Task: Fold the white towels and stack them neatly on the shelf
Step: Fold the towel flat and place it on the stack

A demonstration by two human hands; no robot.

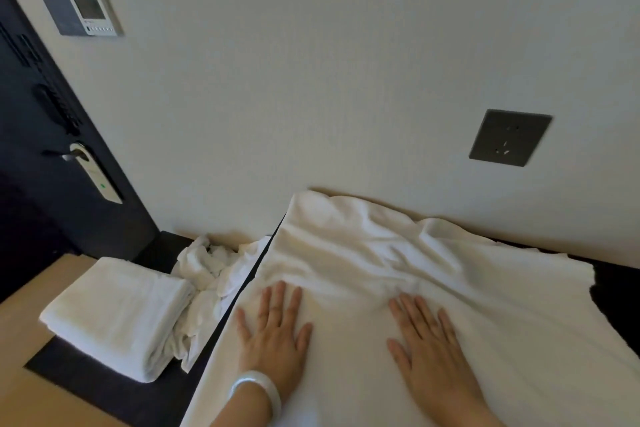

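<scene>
Partway through: one towel folded, another being smoothed.
Both the left hand (pixel 273 333) and right hand (pixel 427 340) lie flat, fingers spread, on the spread towel (pixel 398 263); a folded towel (pixel 117 319) and crumpled pile (pixel 204 274) wait leftward, nothing shelved yet.

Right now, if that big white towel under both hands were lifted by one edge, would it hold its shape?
Probably not: the large white cloth towel lies in soft wrinkles, so it would likely droop. Pushed, it may bunch, as folds rise beyond the flat left hand and right hand.
</scene>
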